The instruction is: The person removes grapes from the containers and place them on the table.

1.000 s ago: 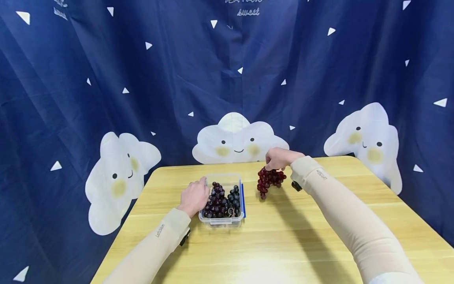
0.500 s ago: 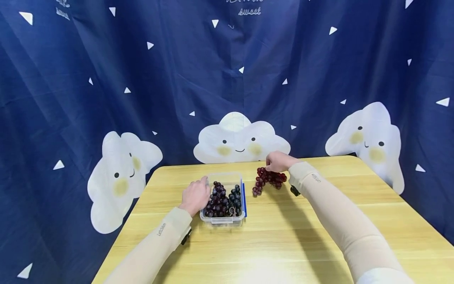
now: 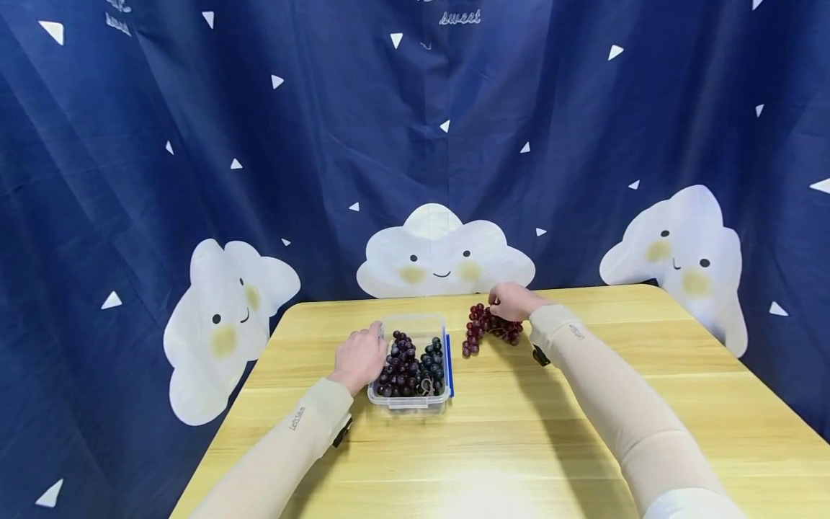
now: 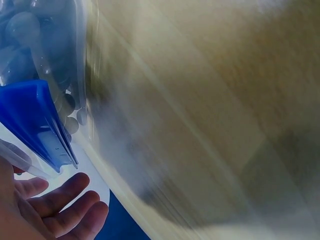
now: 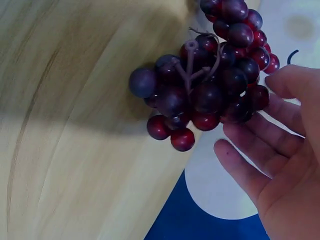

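In the head view, a clear plastic food container (image 3: 408,401) stands left of the table's middle. Inside lie a purple grape bunch (image 3: 400,367) and a darker, nearly black bunch (image 3: 433,364). My left hand (image 3: 359,358) holds the container's left wall near its rim; the left wrist view shows the other fingers (image 4: 70,196) loosely bent beside a blue clip flap (image 4: 37,117). To the right, a red grape bunch (image 3: 476,330) is at the tabletop, its stem showing in the right wrist view. My right hand (image 3: 512,301) pinches its far side between thumb and fingers.
A blue strip (image 3: 449,365) runs along the container's right side. The wooden table (image 3: 519,447) ends at a far edge just behind my right hand. Behind it hangs a dark blue curtain (image 3: 311,144) with white clouds.
My right hand has lowered slightly with the red grapes, and the bunch has spread lower, its tail shifting left. My left hand stays at the container. The head view has shifted a little.
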### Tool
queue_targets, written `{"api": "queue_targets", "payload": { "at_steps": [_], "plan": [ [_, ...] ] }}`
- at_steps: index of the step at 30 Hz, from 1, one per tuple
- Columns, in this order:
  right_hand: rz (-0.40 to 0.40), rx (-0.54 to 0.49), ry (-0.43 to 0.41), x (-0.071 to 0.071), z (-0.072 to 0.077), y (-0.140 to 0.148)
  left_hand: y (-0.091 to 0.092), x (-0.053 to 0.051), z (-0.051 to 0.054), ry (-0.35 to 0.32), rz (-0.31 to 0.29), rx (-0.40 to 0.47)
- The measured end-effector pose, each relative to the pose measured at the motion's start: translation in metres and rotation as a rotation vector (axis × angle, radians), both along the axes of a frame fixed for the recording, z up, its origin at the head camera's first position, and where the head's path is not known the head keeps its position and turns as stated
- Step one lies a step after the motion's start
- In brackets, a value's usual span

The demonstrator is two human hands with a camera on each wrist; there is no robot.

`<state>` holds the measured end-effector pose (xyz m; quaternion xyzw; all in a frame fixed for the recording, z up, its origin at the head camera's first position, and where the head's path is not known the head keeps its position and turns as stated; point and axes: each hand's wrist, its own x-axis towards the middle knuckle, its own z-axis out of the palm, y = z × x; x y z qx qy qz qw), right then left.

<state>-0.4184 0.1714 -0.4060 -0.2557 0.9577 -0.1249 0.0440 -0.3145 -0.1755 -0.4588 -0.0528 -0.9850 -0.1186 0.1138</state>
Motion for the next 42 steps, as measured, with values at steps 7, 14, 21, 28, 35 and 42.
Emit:
{"api": "queue_targets", "payload": {
  "at_steps": [7,14,21,28,35,42],
  "plan": [
    [0.016,-0.031,-0.131,0.004,-0.007,0.002,0.0,-0.001,0.0,0.009,0.001,0.003],
    [-0.016,0.029,-0.132,0.009,-0.017,0.006,0.0,0.0,0.0,0.001,-0.003,-0.003],
    [-0.063,0.076,-0.095,0.013,-0.016,0.013,0.0,0.001,0.001,0.003,0.0,0.002],
    [-0.048,0.059,-0.075,0.014,-0.014,0.016,0.0,0.001,0.001,0.007,-0.002,0.003],
    [-0.079,0.013,-0.204,0.012,-0.022,0.013,-0.002,0.0,-0.001,0.011,0.003,-0.009],
    [-0.111,0.015,-0.22,0.01,-0.027,0.013,0.0,0.0,0.0,-0.002,0.004,0.001]
  ]
}}
